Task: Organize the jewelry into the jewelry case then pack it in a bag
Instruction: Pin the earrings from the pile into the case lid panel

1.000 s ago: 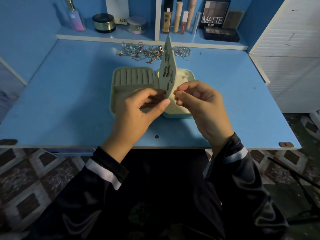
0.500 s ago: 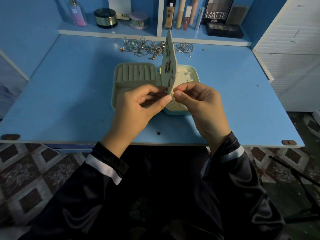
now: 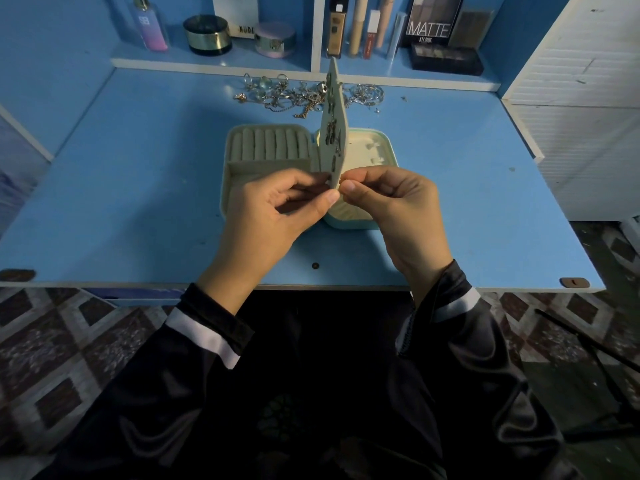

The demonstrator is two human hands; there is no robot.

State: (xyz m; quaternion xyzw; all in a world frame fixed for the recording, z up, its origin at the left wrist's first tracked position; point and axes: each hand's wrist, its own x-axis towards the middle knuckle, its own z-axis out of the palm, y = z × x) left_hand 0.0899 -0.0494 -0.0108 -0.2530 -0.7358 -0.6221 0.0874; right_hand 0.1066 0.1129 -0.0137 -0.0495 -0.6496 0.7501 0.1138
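A pale green jewelry case [image 3: 384, 147] lies open on the blue desk, its ring rolls [image 3: 270, 143] on the left half. Its middle earring panel [image 3: 334, 119] stands upright with several earrings hung on its right face. My left hand [image 3: 277, 213] pinches the panel's lower edge from the left. My right hand [image 3: 391, 206] pinches a tiny earring [image 3: 340, 182] against the panel's lower right face, thumb tip touching my left thumb. A heap of loose silver and gold jewelry [image 3: 304, 95] lies behind the case. No bag is in view.
A shelf at the back holds a perfume bottle [image 3: 149, 26], round jars [image 3: 207, 35], makeup tubes [image 3: 356, 26] and a MATTE palette [image 3: 431, 24]. A white cabinet [image 3: 585, 98] stands at the right. The desk's front edge [image 3: 138, 284] runs below my wrists.
Both hands rose slightly and closed in on the panel's lower edge; my right thumb and finger now press at the panel face instead of hovering beside it.
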